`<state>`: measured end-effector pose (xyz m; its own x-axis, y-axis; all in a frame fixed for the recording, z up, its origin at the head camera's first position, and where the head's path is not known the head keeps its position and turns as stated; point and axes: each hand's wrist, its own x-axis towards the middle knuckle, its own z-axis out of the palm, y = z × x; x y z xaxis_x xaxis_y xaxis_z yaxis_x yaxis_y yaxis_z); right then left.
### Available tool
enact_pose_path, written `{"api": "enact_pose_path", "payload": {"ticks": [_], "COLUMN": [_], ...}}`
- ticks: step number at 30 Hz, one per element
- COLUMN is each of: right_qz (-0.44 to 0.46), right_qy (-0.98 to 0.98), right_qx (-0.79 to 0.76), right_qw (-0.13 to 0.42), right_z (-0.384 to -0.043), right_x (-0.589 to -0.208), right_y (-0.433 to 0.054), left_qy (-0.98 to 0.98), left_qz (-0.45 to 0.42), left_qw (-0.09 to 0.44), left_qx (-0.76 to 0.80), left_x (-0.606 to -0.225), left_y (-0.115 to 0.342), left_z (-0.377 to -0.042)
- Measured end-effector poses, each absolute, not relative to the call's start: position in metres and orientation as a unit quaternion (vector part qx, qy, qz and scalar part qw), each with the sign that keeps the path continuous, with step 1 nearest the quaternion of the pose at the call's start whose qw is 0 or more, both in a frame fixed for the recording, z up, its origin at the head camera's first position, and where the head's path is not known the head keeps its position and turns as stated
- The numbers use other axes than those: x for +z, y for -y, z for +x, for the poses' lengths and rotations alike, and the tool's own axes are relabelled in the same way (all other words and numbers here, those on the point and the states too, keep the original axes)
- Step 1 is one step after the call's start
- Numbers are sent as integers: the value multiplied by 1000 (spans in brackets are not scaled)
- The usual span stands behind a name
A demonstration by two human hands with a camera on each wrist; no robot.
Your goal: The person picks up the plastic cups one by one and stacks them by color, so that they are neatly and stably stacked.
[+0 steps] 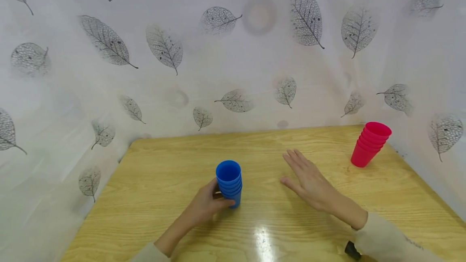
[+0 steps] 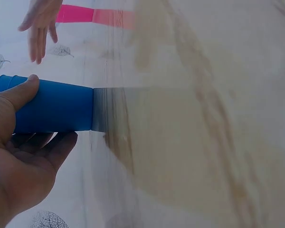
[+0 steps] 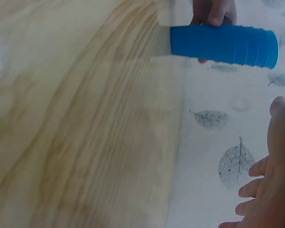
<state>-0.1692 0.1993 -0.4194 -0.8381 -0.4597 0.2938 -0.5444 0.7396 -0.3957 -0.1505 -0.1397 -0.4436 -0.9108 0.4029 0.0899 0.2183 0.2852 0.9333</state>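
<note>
A stack of several nested blue cups (image 1: 230, 185) stands upright near the middle of the wooden table. My left hand (image 1: 207, 203) grips its lower part, thumb in front and fingers round the far side. In the left wrist view the thumb lies along the side of the blue cups (image 2: 61, 107), whose base meets the table. To the right, my right hand (image 1: 309, 181) is held over the tabletop with fingers straight and nothing in it. Farther right, a stack of several red cups (image 1: 370, 144) stands upright, apart from both hands.
The wooden table (image 1: 174, 153) reaches back to a pale sheet (image 1: 255, 68) printed with grey leaves, which also runs along both sides. A small black object (image 1: 351, 250) shows by the right sleeve. Light glares off the table's front.
</note>
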Motion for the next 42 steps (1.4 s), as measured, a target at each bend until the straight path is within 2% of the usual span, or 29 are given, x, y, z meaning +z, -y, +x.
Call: {"api": "enact_pose_path", "payload": {"ticks": [13, 25, 42], "right_qz": [242, 198, 164], "right_qy": [950, 965, 972], "right_qx": [180, 163, 169], "right_qw": [83, 51, 24], "right_z": [-195, -216, -232], "right_x": [-432, -437, -438], "right_y": [-236, -266, -281], "left_qy": [-810, -823, -853], "left_qz": [165, 108, 52], "left_qw": [54, 29, -5], "left_qx": [560, 557, 520], "left_x": [-445, -442, -442], "left_y": [154, 173, 216], "left_z": [-154, -163, -195]}}
